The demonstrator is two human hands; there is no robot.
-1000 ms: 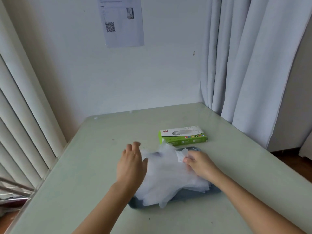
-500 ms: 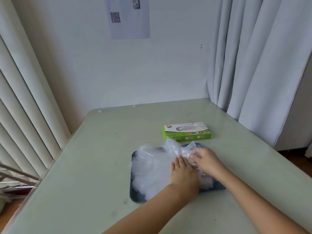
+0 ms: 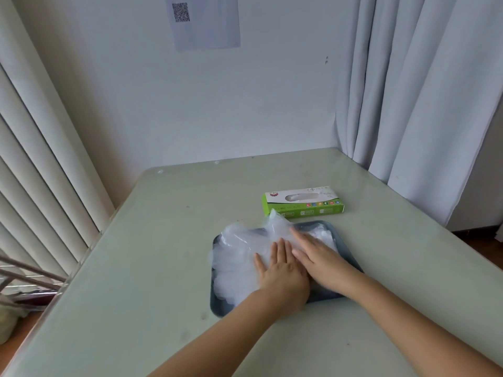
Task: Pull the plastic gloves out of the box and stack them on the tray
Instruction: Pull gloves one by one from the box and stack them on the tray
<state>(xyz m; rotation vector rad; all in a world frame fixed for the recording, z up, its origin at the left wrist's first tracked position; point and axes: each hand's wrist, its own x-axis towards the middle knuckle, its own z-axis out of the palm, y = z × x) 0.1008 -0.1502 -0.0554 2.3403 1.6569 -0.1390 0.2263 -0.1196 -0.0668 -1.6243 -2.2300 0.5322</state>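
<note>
A pile of clear plastic gloves [image 3: 239,257] lies on a dark grey tray [image 3: 343,240] in the middle of the table. My left hand [image 3: 281,270] presses flat on the pile, fingers straight and together. My right hand [image 3: 319,254] lies flat beside it, touching it, fingers stretched over the gloves toward the tray's far edge. One glove corner sticks up at the back of the pile. The green and white glove box [image 3: 302,201] lies just behind the tray, its oval opening facing up.
The pale green table [image 3: 163,268] meets a white wall at the back. Vertical blinds [image 3: 40,186] hang at the left and a grey curtain [image 3: 422,91] at the right. A sheet with a QR code [image 3: 205,20] hangs on the wall.
My left hand has come from the pile's left side onto its middle. My right hand has let go of the pinched glove and flattened. Both now press the pile down.
</note>
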